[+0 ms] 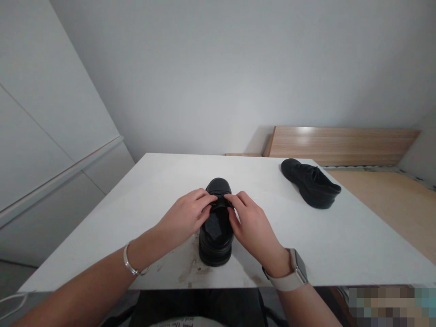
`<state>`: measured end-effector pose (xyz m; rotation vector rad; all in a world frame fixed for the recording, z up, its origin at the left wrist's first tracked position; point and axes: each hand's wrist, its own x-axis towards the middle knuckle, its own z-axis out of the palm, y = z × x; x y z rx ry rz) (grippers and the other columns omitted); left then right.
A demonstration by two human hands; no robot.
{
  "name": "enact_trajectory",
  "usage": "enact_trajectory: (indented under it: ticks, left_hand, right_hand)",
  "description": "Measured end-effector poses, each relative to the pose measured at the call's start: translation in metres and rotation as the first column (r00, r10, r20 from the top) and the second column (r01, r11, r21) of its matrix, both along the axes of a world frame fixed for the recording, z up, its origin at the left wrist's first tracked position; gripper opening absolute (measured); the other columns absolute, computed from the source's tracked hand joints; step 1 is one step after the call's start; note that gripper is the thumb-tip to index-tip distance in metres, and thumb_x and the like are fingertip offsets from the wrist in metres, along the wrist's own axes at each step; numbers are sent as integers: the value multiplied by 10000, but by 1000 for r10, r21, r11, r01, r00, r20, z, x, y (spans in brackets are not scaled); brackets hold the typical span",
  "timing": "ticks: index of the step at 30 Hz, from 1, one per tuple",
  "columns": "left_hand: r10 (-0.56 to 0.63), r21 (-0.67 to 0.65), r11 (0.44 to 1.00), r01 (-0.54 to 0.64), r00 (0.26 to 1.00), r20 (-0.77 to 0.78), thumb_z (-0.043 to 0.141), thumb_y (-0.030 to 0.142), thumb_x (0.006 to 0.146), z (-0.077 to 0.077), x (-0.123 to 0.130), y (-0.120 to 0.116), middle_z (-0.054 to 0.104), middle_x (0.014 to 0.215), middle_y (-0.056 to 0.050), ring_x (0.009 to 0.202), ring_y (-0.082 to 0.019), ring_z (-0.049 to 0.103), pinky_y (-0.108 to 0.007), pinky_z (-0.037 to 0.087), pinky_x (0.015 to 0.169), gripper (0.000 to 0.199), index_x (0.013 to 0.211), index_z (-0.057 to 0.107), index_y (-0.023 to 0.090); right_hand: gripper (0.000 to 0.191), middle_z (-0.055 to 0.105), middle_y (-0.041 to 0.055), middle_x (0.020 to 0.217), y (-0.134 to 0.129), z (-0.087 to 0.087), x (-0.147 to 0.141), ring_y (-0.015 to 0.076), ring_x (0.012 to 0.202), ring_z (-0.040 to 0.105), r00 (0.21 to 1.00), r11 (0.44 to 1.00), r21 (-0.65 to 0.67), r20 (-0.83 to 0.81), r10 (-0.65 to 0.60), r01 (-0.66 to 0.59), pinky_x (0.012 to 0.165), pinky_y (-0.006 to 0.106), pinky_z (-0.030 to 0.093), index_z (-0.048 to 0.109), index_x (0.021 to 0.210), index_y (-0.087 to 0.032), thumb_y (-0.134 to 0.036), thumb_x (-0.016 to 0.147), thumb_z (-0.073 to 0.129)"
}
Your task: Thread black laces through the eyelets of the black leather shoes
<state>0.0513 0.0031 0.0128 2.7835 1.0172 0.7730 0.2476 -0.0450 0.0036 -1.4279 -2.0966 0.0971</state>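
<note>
A black lace-up shoe (pixel 216 250) stands upright on the white table in front of me, its heel toward me and its toe pointing away. My left hand (pixel 187 211) is at the left side of its lacing, thumb and index finger pinched on the black shoelace (pixel 220 198). From the right side, my right hand (pixel 250 218) pinches the lace too, fingertips close to those of the left. Black lace against black leather makes the exact grip hard to see. The second black shoe (pixel 310 182) lies apart at the far right of the table.
The white table (pixel 112 227) has brown smudges (pixel 194 268) around the near shoe's heel. Behind it rises a grey wall (pixel 204 81). A wooden headboard (pixel 344 145) and a pale bed board (pixel 384 200) are beyond the right edge. White panels (pixel 51 122) stand on the left.
</note>
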Motion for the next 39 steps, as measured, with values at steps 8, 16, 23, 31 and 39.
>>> enact_trajectory:
  ticks: [8, 16, 23, 31, 39]
  left_hand:
    - [45, -93, 994, -63, 982, -185, 519, 73, 891, 13, 9, 0, 580, 1000, -90, 829, -192, 601, -321, 530, 752, 184, 930, 690, 126]
    - [26, -86, 995, -48, 972, -233, 491, 98, 926, 34, 14, -1, 596, 916, -80, 792, -194, 599, -325, 496, 722, 203, 844, 674, 130]
    - [10, -156, 983, 92, 833, 554, 579, 221, 957, 59, 8, 1, 682, 927, -46, 890, -168, 646, -300, 502, 835, 102, 910, 652, 169]
    - [131, -589, 702, 401, 740, 660, 683, 262, 871, 40, 16, 10, 688, 724, -1, 618, -131, 641, -254, 515, 638, 197, 1017, 612, 150]
    - [63, -621, 665, 414, 797, 600, 652, 316, 888, 40, 18, 16, 639, 671, 1, 563, -88, 515, -208, 410, 549, 201, 841, 705, 128]
  right_hand:
    - [263, 561, 95, 980, 3, 1, -4, 219, 818, 557, 989, 997, 50, 134, -57, 50, 707, 352, 506, 627, 1019, -168, -30, 867, 461]
    - [203, 596, 89, 972, 3, 3, -7, 208, 814, 578, 987, 995, 40, 122, -100, 96, 681, 335, 475, 653, 940, -167, -70, 927, 476]
    - [139, 674, 21, 863, 12, 51, -2, 144, 774, 632, 887, 986, 168, -456, 67, 11, 724, 285, 498, 662, 921, -174, -89, 931, 552]
    - [111, 652, 11, 872, 18, 55, -17, 122, 810, 614, 836, 971, 231, -521, 172, -56, 725, 259, 487, 688, 862, -176, -80, 881, 635]
    - [130, 630, 7, 890, 18, 56, -15, 127, 846, 588, 798, 965, 239, -559, 225, -105, 773, 276, 478, 707, 819, -193, -67, 840, 686]
